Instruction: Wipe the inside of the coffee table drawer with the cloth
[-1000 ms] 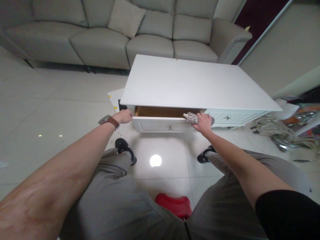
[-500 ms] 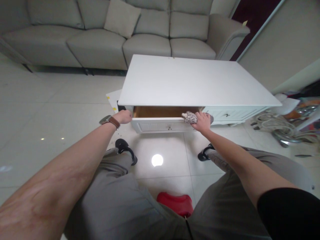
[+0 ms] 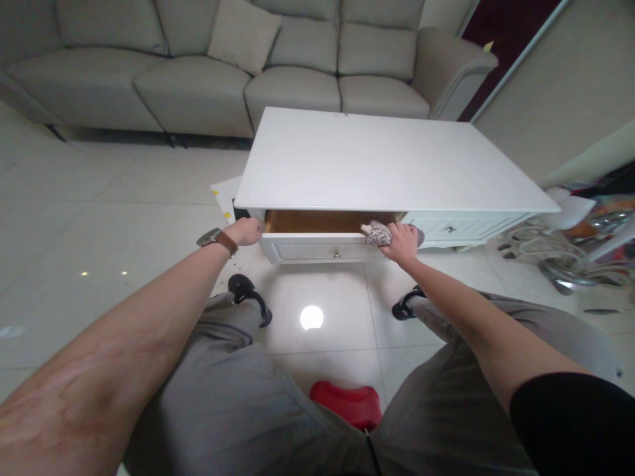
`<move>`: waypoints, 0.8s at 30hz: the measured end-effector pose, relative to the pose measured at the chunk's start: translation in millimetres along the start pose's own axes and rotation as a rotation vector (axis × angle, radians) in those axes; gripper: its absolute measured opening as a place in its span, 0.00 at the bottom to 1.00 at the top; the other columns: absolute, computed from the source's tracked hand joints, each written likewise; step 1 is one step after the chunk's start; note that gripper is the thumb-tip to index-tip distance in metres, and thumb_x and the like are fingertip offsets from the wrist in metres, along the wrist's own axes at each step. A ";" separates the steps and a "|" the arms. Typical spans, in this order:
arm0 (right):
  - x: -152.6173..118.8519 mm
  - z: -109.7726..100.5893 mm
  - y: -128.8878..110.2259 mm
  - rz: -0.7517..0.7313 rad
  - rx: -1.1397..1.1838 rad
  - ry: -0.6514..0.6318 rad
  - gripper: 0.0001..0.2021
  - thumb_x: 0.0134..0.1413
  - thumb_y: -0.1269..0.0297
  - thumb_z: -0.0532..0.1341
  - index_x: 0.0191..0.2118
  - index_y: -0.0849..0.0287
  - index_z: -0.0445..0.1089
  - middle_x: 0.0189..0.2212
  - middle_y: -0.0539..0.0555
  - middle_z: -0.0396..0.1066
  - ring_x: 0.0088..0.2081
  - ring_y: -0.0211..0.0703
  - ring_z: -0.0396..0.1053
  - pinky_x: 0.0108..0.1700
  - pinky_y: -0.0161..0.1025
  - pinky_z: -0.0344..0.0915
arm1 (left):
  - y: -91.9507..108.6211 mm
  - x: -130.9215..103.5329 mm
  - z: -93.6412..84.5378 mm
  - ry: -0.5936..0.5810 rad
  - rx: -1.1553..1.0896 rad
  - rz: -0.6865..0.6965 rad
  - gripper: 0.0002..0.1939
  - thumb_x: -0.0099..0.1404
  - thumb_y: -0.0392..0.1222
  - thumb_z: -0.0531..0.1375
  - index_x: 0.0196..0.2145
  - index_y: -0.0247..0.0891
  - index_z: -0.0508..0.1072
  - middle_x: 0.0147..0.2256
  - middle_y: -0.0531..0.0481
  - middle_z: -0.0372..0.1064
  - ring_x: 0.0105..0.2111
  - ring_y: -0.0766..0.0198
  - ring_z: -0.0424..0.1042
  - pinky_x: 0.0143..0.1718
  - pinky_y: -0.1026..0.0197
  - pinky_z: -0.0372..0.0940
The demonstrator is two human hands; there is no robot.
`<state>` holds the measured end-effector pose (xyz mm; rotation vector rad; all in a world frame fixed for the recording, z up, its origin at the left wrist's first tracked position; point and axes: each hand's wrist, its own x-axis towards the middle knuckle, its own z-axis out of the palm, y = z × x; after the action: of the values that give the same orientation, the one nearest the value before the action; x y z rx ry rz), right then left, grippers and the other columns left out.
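A white drawer (image 3: pixel 302 251) stands pulled part way out of the white coffee table (image 3: pixel 367 158), its bare wooden inside showing. At its left end is my left hand (image 3: pixel 247 231), fingers curled against the drawer's side edge; the fingertips are hidden. My right hand (image 3: pixel 403 242) is closed round a bunched brown-and-white patterned cloth (image 3: pixel 378 233) at the right end of the drawer front. A grey end of the bundle pokes out past the knuckles. Between the hands, a small metal knob (image 3: pixel 337 254) sits on the drawer front.
A grey sofa (image 3: pixel 297 92) runs behind the table. A second drawer (image 3: pixel 456 226) is shut on the right. Coiled cables (image 3: pixel 538 241) and mixed items lie on the floor at the right. A red stool (image 3: pixel 347 403) shows between my legs.
Hands, drawer and cloth stay in the same place. Only a very slight shift of the camera shows.
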<state>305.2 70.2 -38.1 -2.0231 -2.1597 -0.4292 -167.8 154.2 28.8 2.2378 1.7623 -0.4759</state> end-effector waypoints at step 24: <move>0.0 5.9 3.2 -0.020 -0.023 0.052 0.23 0.52 0.48 0.61 0.46 0.61 0.67 0.42 0.64 0.69 0.46 0.61 0.59 0.49 0.51 0.49 | 2.8 -1.7 -2.0 0.006 0.020 0.005 0.20 0.58 0.36 0.55 0.44 0.36 0.82 0.44 0.41 0.81 0.45 0.54 0.78 0.41 0.64 0.69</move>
<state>308.9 72.2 -43.4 -1.9809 -2.1556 -0.5053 -165.3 152.7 31.3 2.2587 1.7620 -0.4883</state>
